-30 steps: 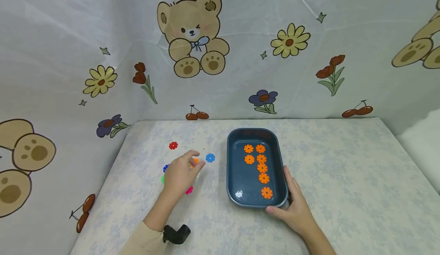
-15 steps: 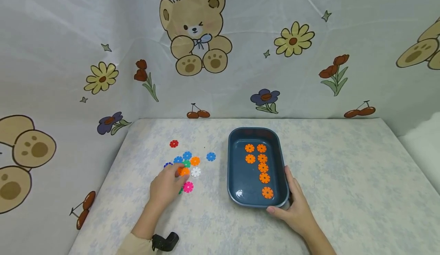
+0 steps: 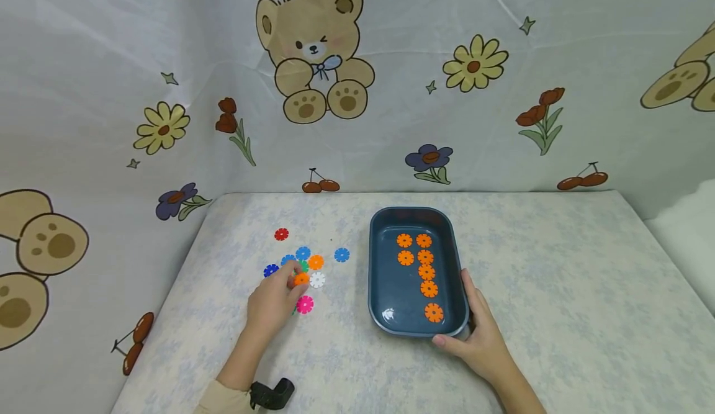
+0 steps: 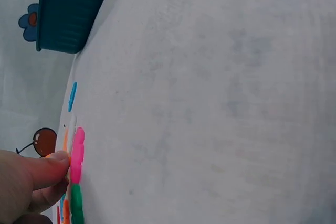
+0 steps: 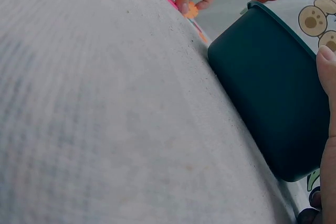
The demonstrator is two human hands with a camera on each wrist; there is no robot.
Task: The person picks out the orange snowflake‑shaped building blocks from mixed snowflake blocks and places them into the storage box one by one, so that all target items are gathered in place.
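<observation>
Our left hand (image 3: 270,302) pinches orange disc (image 3: 301,279); white disc (image 3: 317,279), pink disc (image 3: 305,305) close by; our right hand (image 3: 481,342) grips tray (image 3: 386,287).

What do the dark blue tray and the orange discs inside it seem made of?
Tray: probably smooth, glossy plastic, though glazed ceramic is possible; a bright reflection shows on its floor. Orange discs: likely plastic, with uniform colour and regular notches; finish unclear.

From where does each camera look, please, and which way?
Head: head-worn, facing forward and down at the tray; shows left hand, right hand.
Left wrist: wrist-worn, facing across the table; shows left hand, partly.
Right wrist: wrist-worn, facing the tray's side; shows both hands, partly.
Both wrist views share the tray.
</observation>
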